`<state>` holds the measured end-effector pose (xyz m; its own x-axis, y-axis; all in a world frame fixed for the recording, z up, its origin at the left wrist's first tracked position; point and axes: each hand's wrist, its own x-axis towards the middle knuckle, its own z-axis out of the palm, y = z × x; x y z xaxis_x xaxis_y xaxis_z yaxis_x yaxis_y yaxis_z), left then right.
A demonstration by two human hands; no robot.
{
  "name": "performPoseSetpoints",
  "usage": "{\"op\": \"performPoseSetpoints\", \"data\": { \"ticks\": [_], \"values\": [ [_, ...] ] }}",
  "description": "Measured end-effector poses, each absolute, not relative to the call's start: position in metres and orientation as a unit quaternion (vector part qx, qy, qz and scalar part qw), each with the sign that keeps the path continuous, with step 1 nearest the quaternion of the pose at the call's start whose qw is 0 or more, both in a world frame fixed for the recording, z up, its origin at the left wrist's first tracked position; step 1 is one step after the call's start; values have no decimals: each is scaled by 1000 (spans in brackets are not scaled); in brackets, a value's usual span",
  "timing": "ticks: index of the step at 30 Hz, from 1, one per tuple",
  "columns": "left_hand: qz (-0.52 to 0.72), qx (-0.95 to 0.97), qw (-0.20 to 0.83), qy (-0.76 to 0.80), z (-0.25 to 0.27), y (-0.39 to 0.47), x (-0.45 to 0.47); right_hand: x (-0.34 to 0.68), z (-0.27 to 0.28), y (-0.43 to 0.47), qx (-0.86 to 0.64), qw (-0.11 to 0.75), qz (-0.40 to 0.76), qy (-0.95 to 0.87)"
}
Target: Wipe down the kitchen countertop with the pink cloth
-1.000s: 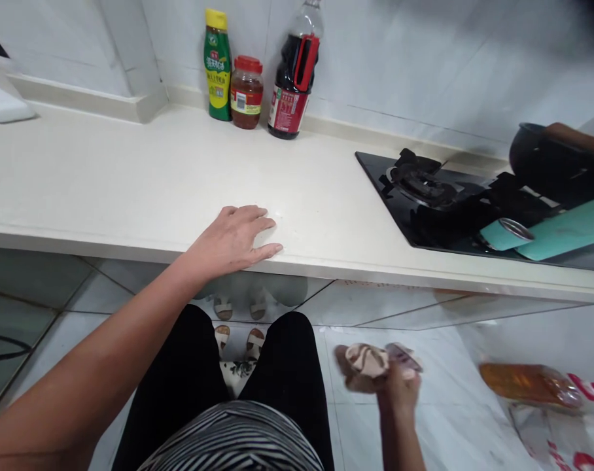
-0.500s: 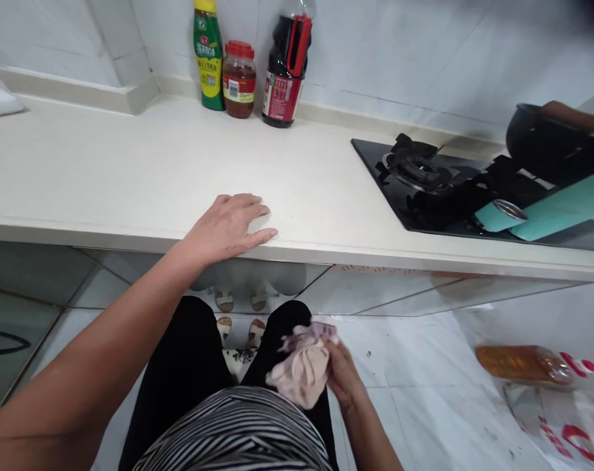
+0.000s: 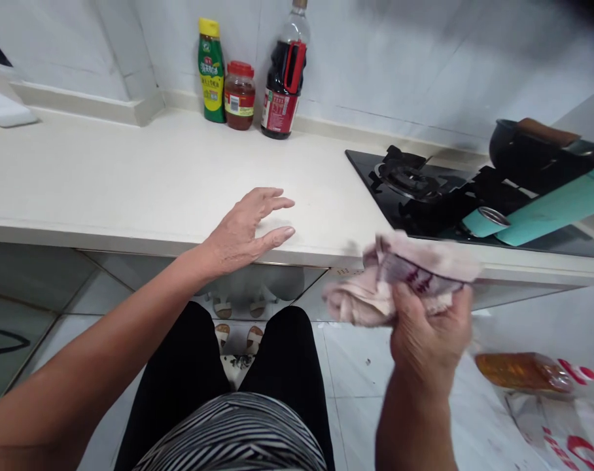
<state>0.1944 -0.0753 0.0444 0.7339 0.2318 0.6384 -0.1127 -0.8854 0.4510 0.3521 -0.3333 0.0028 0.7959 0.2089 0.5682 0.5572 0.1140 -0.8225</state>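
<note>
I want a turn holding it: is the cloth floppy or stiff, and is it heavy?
Probably floppy: the cloth bunches into loose, uneven folds. Likely light for its size, since the right hand alone holds it up. If pushed on a flat surface, it would probably crumple rather than roll, as it shows no firm, round shape.

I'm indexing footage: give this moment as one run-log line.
left hand: empty, at counter | right hand: gripping pink cloth | jar between green bottle and dark bottle

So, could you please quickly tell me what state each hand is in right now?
Left hand: open, holding nothing.
Right hand: closed on a crumpled pale pink cloth.
</note>
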Motion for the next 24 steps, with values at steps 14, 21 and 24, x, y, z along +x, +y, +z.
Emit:
{"op": "performPoseSetpoints", "data": {
  "ticks": [14,21,24],
  "values": [
    [174,973,72,132,31,-79,187,318,-15,-267,-625,577,55,-523],
    [166,975,13,146,28,-90,200,289,-183,-394,-629,308,247,-669],
    [157,976,-1,149,29,-91,204,323,-230,-428,-751,338,264,-503]
  ]
}}
